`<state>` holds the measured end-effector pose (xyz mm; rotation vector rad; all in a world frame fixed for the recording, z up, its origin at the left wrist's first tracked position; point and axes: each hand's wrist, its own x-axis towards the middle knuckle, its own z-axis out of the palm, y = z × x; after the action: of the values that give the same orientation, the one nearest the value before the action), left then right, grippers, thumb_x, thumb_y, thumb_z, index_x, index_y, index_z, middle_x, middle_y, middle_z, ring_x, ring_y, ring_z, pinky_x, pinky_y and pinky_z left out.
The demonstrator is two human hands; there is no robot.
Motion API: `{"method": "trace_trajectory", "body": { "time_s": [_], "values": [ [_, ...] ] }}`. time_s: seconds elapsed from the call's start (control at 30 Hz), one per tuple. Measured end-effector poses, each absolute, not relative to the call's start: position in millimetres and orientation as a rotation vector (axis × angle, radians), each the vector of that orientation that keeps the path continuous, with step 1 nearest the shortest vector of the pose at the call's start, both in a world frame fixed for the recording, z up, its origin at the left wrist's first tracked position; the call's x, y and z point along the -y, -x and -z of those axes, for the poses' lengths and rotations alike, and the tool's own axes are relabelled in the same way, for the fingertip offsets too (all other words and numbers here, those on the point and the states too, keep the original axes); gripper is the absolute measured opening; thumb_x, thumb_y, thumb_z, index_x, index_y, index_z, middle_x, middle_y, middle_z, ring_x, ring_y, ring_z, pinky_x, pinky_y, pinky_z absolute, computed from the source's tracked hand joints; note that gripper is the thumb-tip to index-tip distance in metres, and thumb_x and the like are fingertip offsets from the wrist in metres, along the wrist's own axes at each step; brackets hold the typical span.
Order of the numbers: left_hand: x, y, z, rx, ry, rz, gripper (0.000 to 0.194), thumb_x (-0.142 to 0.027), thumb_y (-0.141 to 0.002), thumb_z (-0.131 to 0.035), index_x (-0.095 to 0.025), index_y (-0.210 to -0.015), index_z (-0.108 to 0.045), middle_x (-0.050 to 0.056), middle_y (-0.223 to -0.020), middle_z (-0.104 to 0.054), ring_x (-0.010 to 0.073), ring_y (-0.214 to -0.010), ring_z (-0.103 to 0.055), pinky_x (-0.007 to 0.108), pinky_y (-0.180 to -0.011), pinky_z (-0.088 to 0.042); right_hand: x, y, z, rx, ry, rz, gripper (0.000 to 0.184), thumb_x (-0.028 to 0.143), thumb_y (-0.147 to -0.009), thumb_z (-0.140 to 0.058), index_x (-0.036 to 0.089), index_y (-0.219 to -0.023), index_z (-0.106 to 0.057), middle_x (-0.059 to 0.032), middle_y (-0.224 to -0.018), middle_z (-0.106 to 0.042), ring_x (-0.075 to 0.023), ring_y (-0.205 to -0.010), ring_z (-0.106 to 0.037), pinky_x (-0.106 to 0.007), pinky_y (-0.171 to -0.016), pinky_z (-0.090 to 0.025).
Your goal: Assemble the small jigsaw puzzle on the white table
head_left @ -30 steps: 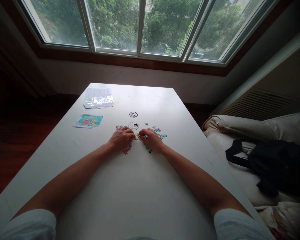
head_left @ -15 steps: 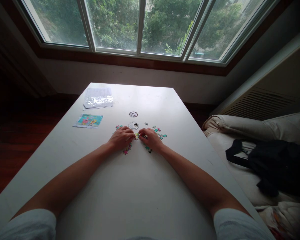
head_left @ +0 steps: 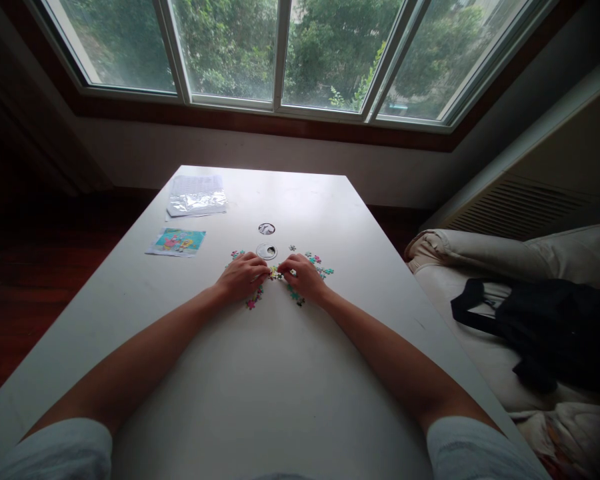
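Observation:
Between my hands, a small cluster of yellowish jigsaw puzzle pieces (head_left: 274, 273) lies on the white table (head_left: 260, 373). My left hand (head_left: 243, 275) has its fingers closed at the left edge of that cluster. From the other side, my right hand (head_left: 303, 277) pinches at the right edge of it. Loose pink and green pieces (head_left: 251, 304) lie below my left hand, and more teal and pink pieces (head_left: 325, 272) lie to the right of my right hand. One grey piece (head_left: 293, 248) sits apart, above my right hand. My fingertips partly hide the pieces they touch.
Two round, shiny disc-like objects (head_left: 267, 251) lie just beyond my hands. A colourful picture sheet (head_left: 178, 242) and papers under clear plastic (head_left: 198, 195) are at the left. Right of the table, a dark garment or bag (head_left: 560, 327) rests on a pale sofa (head_left: 540, 257).
My right hand's fingers have shifted slightly at the puzzle pieces, and a bit more of the cluster shows between my hands. My left hand stays in nearly the same place.

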<state>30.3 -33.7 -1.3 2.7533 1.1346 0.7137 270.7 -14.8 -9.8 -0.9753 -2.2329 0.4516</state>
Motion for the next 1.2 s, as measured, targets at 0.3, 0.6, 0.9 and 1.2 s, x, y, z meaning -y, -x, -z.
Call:
{"method": "trace_trajectory", "body": {
  "time_s": [0.3,0.6,0.9,1.2],
  "values": [
    [34,-30,-1,-1.135,-2.75,-0.694,0.024,-0.028,-0.1,-0.053,-0.027,-0.111,-0.075,0.005,-0.11,-0.073,0.0225,-0.105,-0.058,0.04,-0.096,-0.046,14,-270,10,2.222,0.941,-0.507,0.026,0.012,-0.096,-0.054,0.025,-0.112,-0.069,-0.005,-0.109,-0.066,-0.017,-0.094,-0.063,-0.029,-0.084,-0.047],
    [34,-29,0,-1.126,-2.733,-0.712,0.024,-0.026,-0.099,-0.055,-0.027,-0.111,-0.075,0.006,-0.11,-0.073,0.0226,-0.105,-0.058,0.041,-0.096,-0.047,26,-271,-2,2.471,1.128,-0.185,0.021,0.04,-0.089,-0.074,0.023,-0.102,-0.07,-0.0078,-0.102,-0.063,-0.0247,-0.1,-0.055,-0.038,-0.09,-0.043],
    [34,-29,-1,-1.125,-2.736,-0.706,0.025,-0.025,-0.098,-0.055,-0.029,-0.113,-0.075,0.005,-0.11,-0.073,0.0226,-0.105,-0.058,0.04,-0.096,-0.046,26,-267,4,2.457,1.193,-0.156,0.021,0.039,-0.09,-0.072,0.023,-0.104,-0.07,-0.0067,-0.101,-0.061,-0.0237,-0.1,-0.054,-0.037,-0.092,-0.041],
    [35,-30,-1,-1.133,-2.728,-0.701,0.023,-0.026,-0.099,-0.055,-0.027,-0.11,-0.075,0.004,-0.11,-0.073,0.0226,-0.104,-0.058,0.04,-0.096,-0.046,25,-266,5,2.434,1.201,-0.185,0.016,0.034,-0.088,-0.073,0.023,-0.099,-0.07,-0.0066,-0.101,-0.062,-0.0243,-0.101,-0.054,-0.039,-0.094,-0.04]
  ]
}}
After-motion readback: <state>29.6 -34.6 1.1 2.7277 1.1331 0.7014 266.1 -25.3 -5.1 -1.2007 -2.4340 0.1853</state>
